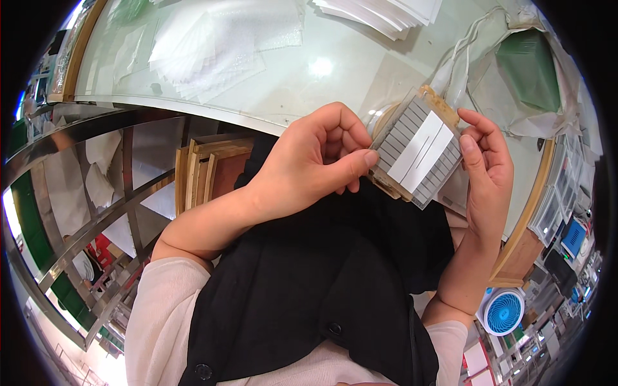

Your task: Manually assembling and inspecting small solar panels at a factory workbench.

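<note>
Centrally, a flat rectangular grey panel point(418, 151) with thin ribbed lines and a white strip down its face is held between both hands, just above the near edge of the glass-topped table point(335, 77). Its long axis runs on a slant, from lower left to upper right, with a tan wooden frame piece showing at both short ends; the face tilts toward the camera.

At the panel's lower left edge the left hand point(309, 164) pinches it, thumb laid along the front and fingers curled closed behind. Along the right long edge the right hand point(486, 170) grips with its index finger and thumb, the remaining fingers loosely bent behind the panel.

Below the panel lies the person's black garment point(322, 276), with room there free of objects. Beyond it on the table sit a stack of white foam sheets point(219, 45), a pile of white sheets point(380, 13), and a green bag point(528, 67) with white cords. Left of the hands, wooden frames point(203, 174) stand on edge under the table. A small blue fan point(503, 312) sits at lower right.
</note>
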{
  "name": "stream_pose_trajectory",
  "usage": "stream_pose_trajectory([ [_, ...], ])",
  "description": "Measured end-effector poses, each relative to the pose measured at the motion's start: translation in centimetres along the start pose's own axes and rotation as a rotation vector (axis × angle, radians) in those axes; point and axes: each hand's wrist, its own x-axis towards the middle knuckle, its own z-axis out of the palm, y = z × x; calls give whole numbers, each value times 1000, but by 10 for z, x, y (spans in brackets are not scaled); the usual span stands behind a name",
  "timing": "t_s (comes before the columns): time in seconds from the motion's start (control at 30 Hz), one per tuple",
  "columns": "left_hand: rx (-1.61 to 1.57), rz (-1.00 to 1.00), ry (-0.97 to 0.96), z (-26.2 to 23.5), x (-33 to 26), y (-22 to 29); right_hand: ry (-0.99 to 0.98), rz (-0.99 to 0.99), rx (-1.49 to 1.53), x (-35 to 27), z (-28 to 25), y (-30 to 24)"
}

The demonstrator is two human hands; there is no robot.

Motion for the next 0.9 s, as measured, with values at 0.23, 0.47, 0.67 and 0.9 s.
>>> stream_pose_trajectory([
  [0.23, 2, 18, -21, -2, 0, -2, 24, 19, 29, -2, 2, 0],
  [0.47, -23, 23, -24, 0, 0, -3, 17, 32, 74, -2, 0, 1],
  [0.67, -47, 26, -43, -6, -2, -3, 45, -5, -42, 0, -2, -8],
  [0.9, -45, 60, -29, -25, -16, 2, 135, -199, -236, 21, -12, -31],
])
